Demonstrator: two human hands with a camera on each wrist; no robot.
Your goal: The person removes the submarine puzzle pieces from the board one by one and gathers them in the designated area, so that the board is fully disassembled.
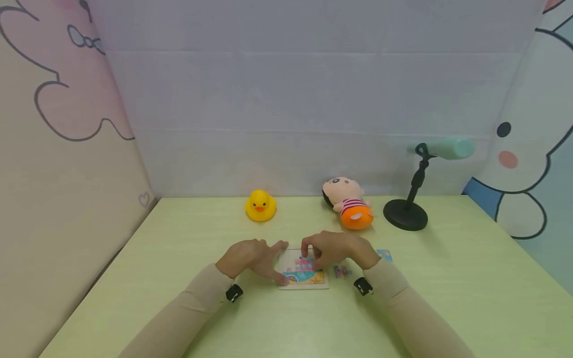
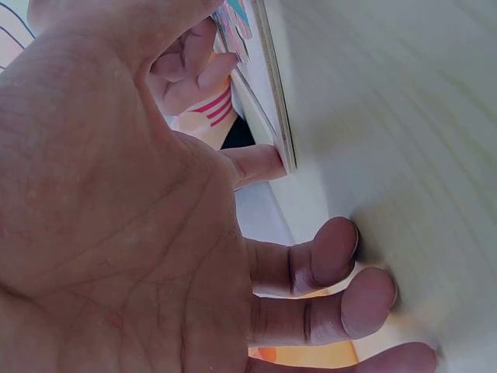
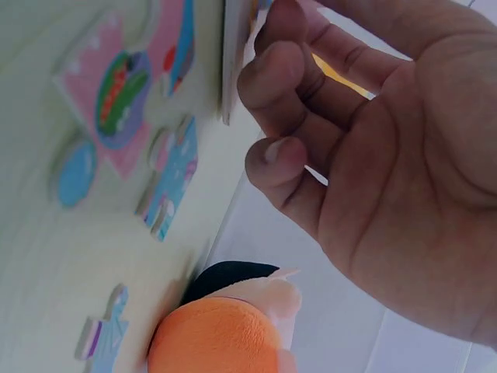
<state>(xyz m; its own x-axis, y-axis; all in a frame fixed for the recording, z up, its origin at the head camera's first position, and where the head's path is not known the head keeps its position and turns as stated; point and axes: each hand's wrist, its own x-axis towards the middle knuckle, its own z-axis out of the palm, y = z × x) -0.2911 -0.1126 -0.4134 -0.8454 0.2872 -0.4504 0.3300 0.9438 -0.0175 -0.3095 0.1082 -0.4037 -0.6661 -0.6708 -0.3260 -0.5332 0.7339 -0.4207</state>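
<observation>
A flat jigsaw board (image 1: 304,287) with a wooden rim lies in front of me, its lower part filled with blue, pink and yellow pieces. My left hand (image 1: 255,258) steadies its left side, thumb at the near corner and index finger at the far one. In the left wrist view a fingertip (image 2: 268,162) touches the board's edge, and the other fingers extend loosely beside it. Over the board's right part, my right hand (image 1: 333,247) pinches a pink puzzle piece (image 1: 306,263) between thumb and index finger; its remaining fingers curl in the right wrist view. That pinch is partly hidden.
Loose puzzle pieces (image 1: 342,271) lie right of the board, with a blue one (image 1: 384,254) by the right wrist. Behind stand a yellow rubber duck (image 1: 260,206), a plush doll (image 1: 351,204) on its back, and a black stand (image 1: 405,215) holding a mint-green cylinder (image 1: 452,148).
</observation>
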